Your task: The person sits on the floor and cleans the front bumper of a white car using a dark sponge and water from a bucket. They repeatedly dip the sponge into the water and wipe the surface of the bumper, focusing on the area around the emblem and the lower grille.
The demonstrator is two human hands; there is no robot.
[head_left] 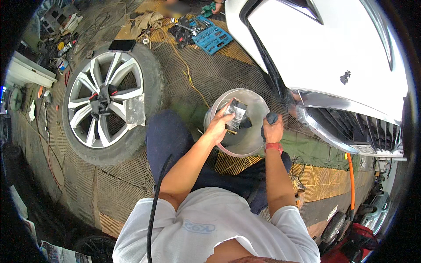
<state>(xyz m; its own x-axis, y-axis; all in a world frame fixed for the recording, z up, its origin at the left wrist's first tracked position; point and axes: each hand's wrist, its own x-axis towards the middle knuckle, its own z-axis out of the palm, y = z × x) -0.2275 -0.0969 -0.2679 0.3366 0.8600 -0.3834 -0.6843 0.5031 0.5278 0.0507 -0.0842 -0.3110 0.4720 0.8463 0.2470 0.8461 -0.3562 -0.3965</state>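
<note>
A whitish plastic bucket [244, 151] stands between my knees, its open top facing up. My left hand [218, 124] is closed on a flat rectangular piece [237, 115] with a shiny grey face and dark edges, held over the bucket's left side. Its exact kind is unclear. At the right rim, my right hand [273, 130] is wrapped round a dark rounded lump [272, 117], perhaps a wadded cloth; most of it is covered by the fingers. Below the flat piece, something dark [246, 122] shows inside the bucket, partly hidden.
To the left lies a silver-spoked wheel [120, 108] with black gloves [103, 101], a grey plate [135, 110] and a phone [122, 45] on it. A white car front [315, 48] borders the right. Ahead are a blue tool case [212, 39] and a yellow cord [189, 77].
</note>
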